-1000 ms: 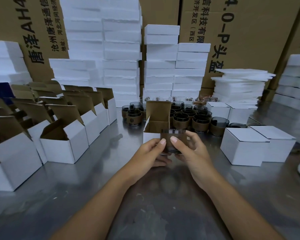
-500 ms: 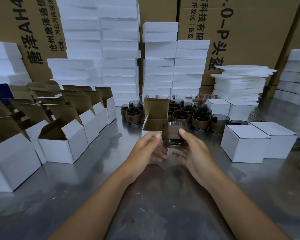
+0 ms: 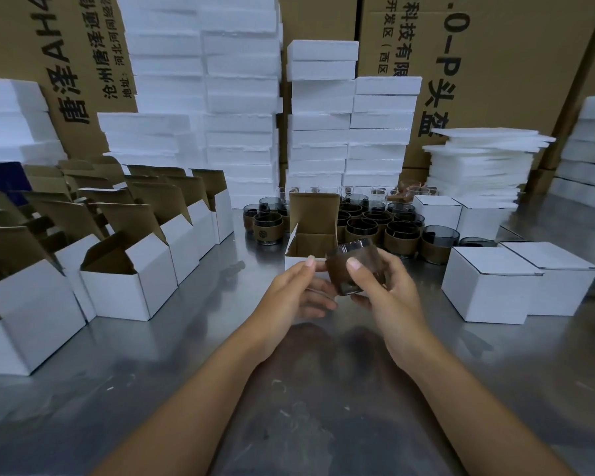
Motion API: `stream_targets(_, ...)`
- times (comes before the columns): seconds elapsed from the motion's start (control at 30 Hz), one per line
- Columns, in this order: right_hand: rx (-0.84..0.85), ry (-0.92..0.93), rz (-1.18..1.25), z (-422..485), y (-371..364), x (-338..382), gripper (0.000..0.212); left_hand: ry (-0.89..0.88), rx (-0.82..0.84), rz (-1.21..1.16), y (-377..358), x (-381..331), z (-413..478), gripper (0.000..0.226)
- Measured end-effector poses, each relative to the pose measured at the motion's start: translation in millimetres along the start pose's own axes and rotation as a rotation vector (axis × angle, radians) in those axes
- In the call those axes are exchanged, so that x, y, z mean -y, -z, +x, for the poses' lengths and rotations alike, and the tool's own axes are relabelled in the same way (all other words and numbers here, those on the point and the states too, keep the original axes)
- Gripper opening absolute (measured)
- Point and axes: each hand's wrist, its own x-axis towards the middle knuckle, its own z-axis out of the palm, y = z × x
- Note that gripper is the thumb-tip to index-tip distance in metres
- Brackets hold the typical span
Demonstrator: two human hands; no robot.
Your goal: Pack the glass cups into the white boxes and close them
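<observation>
Cup-into-box step going on here. The right hand (image 3: 389, 290) has thumb and fingers wrapped round one sleeved glass cup (image 3: 352, 269), tilted, held just near of the open white box (image 3: 311, 235) mid-table. The left hand (image 3: 294, 297) curls its fingers by the cup's lower left; can't tell if that's a real grip. Next move, I'd guess: level the cup, lift it over the front wall, lower it in, fold the lid. Counts: four closed boxes (image 3: 488, 283) on the right, at least eight empty open boxes (image 3: 128, 286) on the left, and roughly twenty loose cups (image 3: 397, 235) at the far side, too overlapped to count properly.
</observation>
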Motion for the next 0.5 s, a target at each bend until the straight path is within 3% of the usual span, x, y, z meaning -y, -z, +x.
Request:
stream_targets(0.2,-0.056,0.203,-0.268,2,0,-8,0.066,-0.023,0.017,-0.012,0,3,1,0.028)
stream_targets(0.5,-0.082,0.468,-0.480,-2,-1,-14,0.077,0.013,0.071,0.000,0,0,-2,0.048)
